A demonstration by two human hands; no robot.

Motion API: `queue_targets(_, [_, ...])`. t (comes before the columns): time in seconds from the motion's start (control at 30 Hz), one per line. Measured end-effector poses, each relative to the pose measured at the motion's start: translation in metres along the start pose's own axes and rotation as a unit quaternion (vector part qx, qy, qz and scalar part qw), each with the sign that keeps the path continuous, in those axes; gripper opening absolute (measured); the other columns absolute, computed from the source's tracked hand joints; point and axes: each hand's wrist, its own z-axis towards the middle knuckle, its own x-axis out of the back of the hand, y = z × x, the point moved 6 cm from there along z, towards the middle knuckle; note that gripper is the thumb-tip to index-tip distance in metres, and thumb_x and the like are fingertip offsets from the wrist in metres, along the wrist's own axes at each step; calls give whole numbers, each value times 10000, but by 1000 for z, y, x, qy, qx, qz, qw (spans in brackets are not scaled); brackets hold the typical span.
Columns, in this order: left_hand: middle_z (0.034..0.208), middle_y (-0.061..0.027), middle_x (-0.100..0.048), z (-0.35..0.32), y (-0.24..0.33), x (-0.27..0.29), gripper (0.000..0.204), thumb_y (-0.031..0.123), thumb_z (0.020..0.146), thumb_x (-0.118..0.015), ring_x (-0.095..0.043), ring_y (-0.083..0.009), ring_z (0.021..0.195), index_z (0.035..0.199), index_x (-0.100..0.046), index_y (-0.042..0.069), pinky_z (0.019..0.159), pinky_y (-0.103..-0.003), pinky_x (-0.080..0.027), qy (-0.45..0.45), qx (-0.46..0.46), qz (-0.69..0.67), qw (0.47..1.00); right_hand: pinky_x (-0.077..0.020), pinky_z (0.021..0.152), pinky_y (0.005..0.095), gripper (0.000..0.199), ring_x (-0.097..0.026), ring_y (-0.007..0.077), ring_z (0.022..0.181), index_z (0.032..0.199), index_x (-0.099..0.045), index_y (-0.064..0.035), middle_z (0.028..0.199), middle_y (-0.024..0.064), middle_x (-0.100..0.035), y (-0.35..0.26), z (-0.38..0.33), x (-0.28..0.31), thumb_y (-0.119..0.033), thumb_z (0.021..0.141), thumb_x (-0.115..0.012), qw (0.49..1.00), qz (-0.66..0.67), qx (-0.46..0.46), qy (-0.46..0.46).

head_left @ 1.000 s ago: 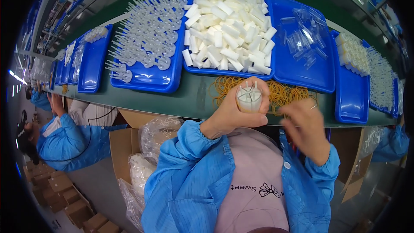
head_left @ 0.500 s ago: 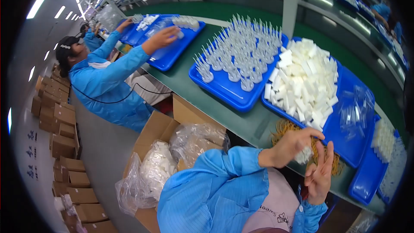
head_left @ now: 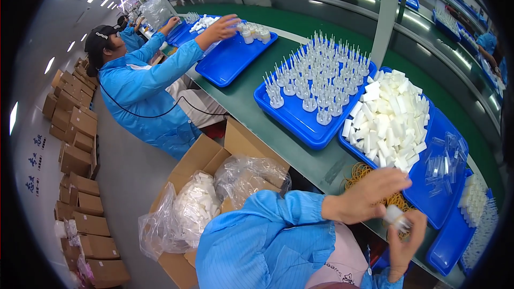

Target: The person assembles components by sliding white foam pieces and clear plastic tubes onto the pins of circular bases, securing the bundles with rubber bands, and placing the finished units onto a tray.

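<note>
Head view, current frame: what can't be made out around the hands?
All in the head view:
White piece in the right hand: blur hides its detail; whether the left hand touches it is unclear.
Yellow rubber bands: partly hidden behind the left hand.
Right sleeve: cut off by the lower edge.
Co-worker's nearer hand: blurred; can't tell whether it holds anything.

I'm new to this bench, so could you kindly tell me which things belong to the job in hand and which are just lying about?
Seemingly in the job: white cylinder in the right hand; yellow bands; white blocks; pronged clear pieces; clear strips.

Seemingly just lying about: stacked cartons; crumpled clear plastic.
</note>
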Motion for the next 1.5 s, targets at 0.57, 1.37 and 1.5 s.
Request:
queue_targets(0.57, [855,-44,-655,-27,-88,158,114,67,862,-615,-573,-89,752,937,-682,14,673,-221,-454,253,253,142,923,-446,889,358,362,-581,321,1025,1167,-542,5,1127,163,-598,218,-84,180,-209,879,-596,889,-358,-243,154])
queue_targets(1.37, [755,-4,-550,-18,-80,156,226,161,944,-532,-462,-53,665,1067,-623,-6,584,-198,-376,254,252,160,920,-453,757,389,488,-562,314,888,1024,-551,-58,933,153,-570,312,-60,297,-243,637,-785,841,-316,-289,331])
queue_targets(1.5, [711,7,-521,-28,-90,164,229,170,942,-538,-421,-52,601,1051,-630,-9,536,-205,-343,216,278,194,916,-460,803,378,600,-564,296,949,1142,-537,-52,1022,160,-568,322,-64,295,-245,637,-795,857,-240,-261,373])
